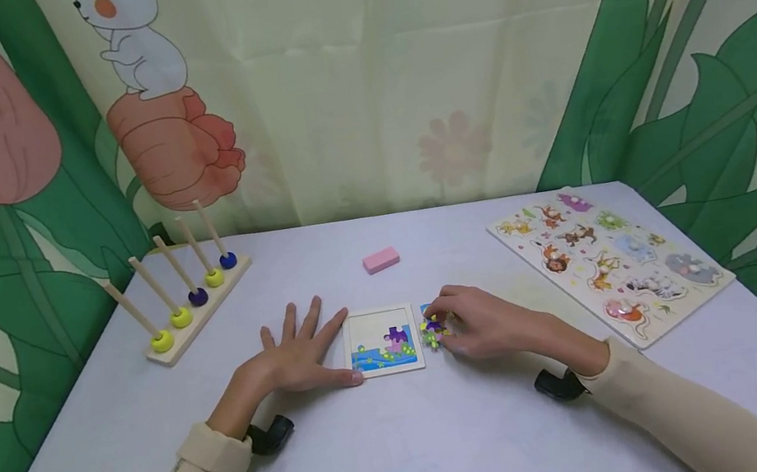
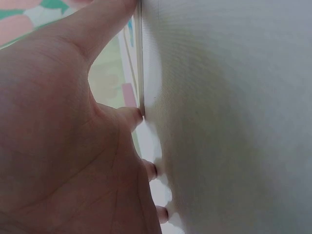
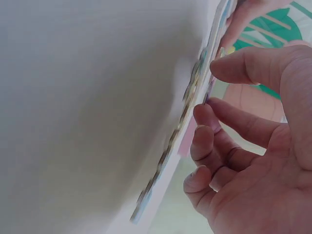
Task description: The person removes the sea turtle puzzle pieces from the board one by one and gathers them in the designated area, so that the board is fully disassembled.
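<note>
A small jigsaw tray (image 1: 378, 311) with a white frame lies on the table, partly filled with blue, green and purple pieces along its bottom and right. My left hand (image 1: 301, 357) is spread flat at its left side, with thumb and index fingertip at the frame's edge. Just right of the tray, my right hand (image 1: 486, 322) pinches a puzzle piece (image 3: 209, 90) between thumb and fingertips. Under and beside those fingers are loose puzzle pieces (image 1: 431, 340), partly hidden by the hand. In the right wrist view, loose pieces show edge-on along the tabletop.
A pink block (image 1: 381, 260) lies behind the tray. At the left stands a wooden peg stand (image 1: 176, 352) with yellow and dark blue beads on its pegs. An animal puzzle board (image 1: 623, 262) lies at the right. A printed curtain (image 1: 342, 108) hangs behind the table.
</note>
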The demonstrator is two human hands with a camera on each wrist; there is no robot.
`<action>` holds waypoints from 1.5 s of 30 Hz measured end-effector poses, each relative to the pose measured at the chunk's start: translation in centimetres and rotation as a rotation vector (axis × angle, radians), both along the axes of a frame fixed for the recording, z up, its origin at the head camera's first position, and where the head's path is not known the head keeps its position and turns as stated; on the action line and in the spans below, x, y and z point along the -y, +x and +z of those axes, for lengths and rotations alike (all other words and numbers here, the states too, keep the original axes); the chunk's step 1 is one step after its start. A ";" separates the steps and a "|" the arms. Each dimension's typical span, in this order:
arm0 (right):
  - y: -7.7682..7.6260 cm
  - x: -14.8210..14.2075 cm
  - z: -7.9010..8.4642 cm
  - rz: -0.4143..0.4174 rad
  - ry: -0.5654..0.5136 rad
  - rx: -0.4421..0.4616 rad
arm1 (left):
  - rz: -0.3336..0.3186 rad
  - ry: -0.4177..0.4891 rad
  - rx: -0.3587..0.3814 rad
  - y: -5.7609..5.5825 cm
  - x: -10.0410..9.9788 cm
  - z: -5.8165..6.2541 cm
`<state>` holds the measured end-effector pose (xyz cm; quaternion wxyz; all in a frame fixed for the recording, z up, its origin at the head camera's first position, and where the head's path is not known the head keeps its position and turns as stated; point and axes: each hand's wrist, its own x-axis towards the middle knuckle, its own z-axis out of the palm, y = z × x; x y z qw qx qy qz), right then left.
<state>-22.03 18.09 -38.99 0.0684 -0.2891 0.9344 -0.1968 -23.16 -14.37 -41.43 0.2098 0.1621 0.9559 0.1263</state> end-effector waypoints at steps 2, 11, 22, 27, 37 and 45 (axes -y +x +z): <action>0.1 -0.7 0.0 -0.010 0.006 -0.002 | 0.003 0.003 0.002 0.0 0.0 -0.1; 0.9 -3.4 -0.2 -0.038 0.014 -0.021 | 0.003 0.009 -0.010 0.1 0.0 0.0; 1.1 -4.5 -0.2 -0.031 0.017 -0.025 | 0.000 0.020 -0.005 0.2 0.1 0.0; 1.0 -4.6 -0.3 -0.033 0.022 -0.020 | 0.000 0.018 -0.005 0.2 0.1 0.0; 1.0 -4.5 -0.4 -0.037 0.040 -0.006 | 0.006 0.008 -0.005 0.2 0.1 0.1; 1.0 -4.6 -0.4 -0.040 0.040 -0.004 | 0.002 -0.013 -0.006 -0.1 0.1 -0.4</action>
